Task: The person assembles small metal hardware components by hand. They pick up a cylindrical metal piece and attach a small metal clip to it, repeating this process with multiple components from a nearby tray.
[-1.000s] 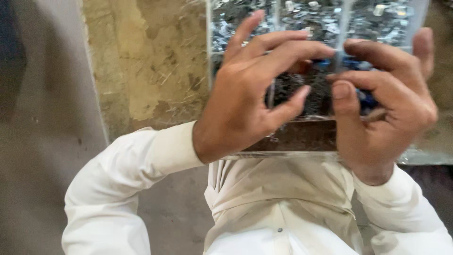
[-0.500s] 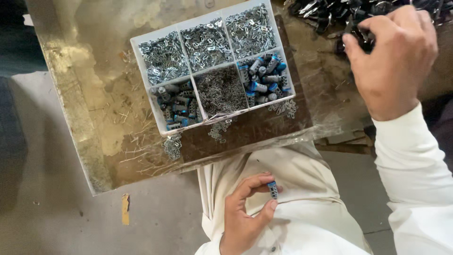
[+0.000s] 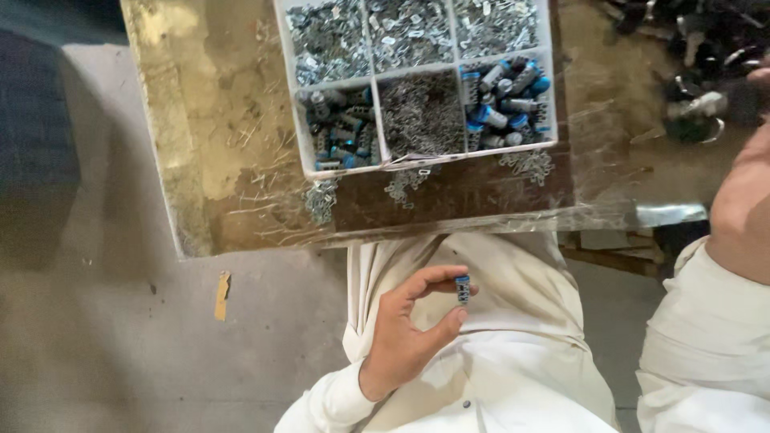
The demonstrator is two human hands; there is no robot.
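My left hand [image 3: 409, 329] is over my lap, pinching a small blue and silver cylinder [image 3: 463, 288] upright between thumb and fingertips. Only the wrist and heel of my right hand [image 3: 746, 200] show at the right edge, stretched toward a pile of dark metal parts [image 3: 698, 56]; its fingers lie out of sight. A white divided tray [image 3: 417, 80] sits on the worktable [image 3: 200, 120] ahead of me. Its compartments hold small silver clips, fine wire pieces and more blue and silver cylinders [image 3: 505, 100].
Loose silver clips [image 3: 321, 200] lie on the table in front of the tray. The table's worn front edge runs just above my lap. A grey concrete floor with a scrap of tan tape [image 3: 222, 295] lies to the left.
One second ago both hands were together over the tray. My left hand has dropped to my lap with a cylinder, and my right arm has reached out to the right.
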